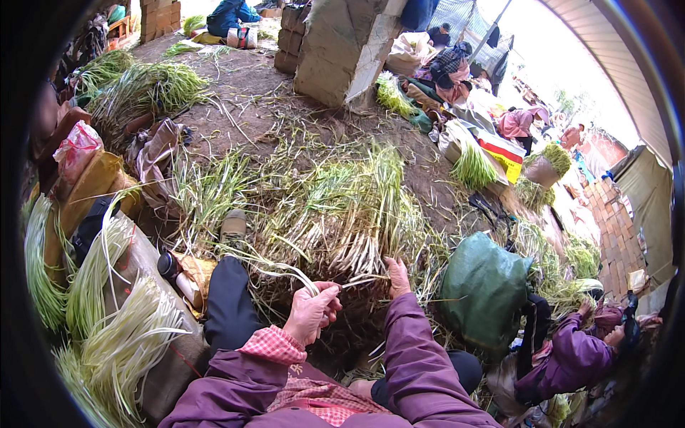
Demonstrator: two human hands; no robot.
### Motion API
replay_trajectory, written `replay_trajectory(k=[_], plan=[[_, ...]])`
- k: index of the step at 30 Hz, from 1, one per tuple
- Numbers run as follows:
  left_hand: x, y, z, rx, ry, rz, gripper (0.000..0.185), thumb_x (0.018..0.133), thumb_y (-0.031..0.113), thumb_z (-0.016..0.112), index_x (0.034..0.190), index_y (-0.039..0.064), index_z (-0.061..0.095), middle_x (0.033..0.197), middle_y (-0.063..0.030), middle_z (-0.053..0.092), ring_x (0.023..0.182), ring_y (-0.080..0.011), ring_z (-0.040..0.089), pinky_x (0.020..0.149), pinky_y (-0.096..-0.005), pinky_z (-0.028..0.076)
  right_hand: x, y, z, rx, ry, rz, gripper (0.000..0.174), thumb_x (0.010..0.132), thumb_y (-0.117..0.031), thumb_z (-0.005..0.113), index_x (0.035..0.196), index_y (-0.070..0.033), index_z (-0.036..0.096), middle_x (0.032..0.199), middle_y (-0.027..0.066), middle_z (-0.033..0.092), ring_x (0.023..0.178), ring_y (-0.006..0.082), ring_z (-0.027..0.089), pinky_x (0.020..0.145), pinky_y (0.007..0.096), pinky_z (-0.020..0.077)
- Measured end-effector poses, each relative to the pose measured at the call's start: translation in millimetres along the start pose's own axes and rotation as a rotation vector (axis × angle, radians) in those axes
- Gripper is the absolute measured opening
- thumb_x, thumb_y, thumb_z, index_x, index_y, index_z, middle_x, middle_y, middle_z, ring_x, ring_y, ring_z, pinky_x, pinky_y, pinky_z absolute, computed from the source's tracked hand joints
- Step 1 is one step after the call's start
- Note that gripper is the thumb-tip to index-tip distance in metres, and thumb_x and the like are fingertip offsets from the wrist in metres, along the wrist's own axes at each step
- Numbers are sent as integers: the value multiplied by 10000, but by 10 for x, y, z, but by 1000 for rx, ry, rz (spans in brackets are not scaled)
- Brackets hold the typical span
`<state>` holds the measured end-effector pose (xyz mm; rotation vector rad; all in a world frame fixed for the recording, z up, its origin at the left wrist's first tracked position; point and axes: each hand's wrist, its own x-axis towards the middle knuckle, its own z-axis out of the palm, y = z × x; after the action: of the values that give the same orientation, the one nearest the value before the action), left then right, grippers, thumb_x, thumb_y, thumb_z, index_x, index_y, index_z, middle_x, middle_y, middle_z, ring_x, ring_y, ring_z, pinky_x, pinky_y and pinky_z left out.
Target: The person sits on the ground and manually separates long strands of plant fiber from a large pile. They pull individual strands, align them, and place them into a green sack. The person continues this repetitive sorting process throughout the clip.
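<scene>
My left hand (313,313) is closed around a few long pale-stemmed leafy stalks (291,269), their leaf ends trailing to the upper left. Just to its right, my right hand (397,277) touches the white stem ends at the front of a large heap of similar leafy stalks (342,208). A thin pale stem spans the gap between my hands; whether the right fingers grip it is unclear. The heap's white ends face me, with green and yellowed leaves pointing away.
Trimmed pale-green bundles (128,342) lie over a sack-covered support (176,369) at left. A green sack (484,289) stands at right, beside a co-worker in a purple sleeve (572,353). A pillar (342,48) rises beyond the heap. Other people sit farther back among more bundles.
</scene>
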<state>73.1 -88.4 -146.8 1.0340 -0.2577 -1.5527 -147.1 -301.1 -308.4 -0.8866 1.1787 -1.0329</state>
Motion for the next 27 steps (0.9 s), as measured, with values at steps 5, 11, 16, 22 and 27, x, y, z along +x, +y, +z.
replay_trajectory(k=[5, 11, 16, 22, 27], plan=[[-24, 9, -3, -12, 51, -3, 139, 889, 176, 630, 940, 48, 607, 649, -45, 606, 451, -98, 528, 341, -183, 322, -488, -1001, 819, -672, 206, 37, 973, 781, -494, 641, 1478, -49, 129, 1519, 209, 175, 1384, 347, 239, 1116, 444, 246], [42, -67, 97, 8, 0, -17, 122, 885, 160, 632, 936, 53, 603, 643, -39, 599, 447, -99, 525, 346, -186, 331, -257, -1099, 1712, -1306, 140, 91, 1086, 714, -684, 617, 1501, -184, 61, 1528, 209, 126, 1387, 437, 150, 1082, 588, 207], [8, -11, -25, -24, 28, -8, 130, 885, 167, 633, 940, 52, 604, 648, -42, 604, 453, -98, 531, 348, -186, 337, -209, -593, 1648, -1467, -6, -56, 1082, 708, -648, 626, 1501, -208, 34, 1534, 216, 56, 1399, 437, 86, 1074, 621, 189], [-52, 58, 35, -50, 0, -13, 144, 888, 169, 630, 953, 44, 605, 651, -52, 606, 459, -99, 532, 350, -184, 331, -91, -330, 310, -866, 147, -130, 1130, 680, -332, 761, 1480, -25, 22, 1509, 239, 159, 1387, 346, 208, 1134, 372, 194], [-10, 11, 49, -22, 0, -19, 147, 890, 170, 627, 960, 42, 605, 653, -50, 606, 456, -99, 527, 349, -185, 325, -34, -317, 204, -510, 248, -143, 1084, 693, -293, 769, 1478, -24, 72, 1455, 250, 291, 1340, 355, 303, 1113, 384, 248]])
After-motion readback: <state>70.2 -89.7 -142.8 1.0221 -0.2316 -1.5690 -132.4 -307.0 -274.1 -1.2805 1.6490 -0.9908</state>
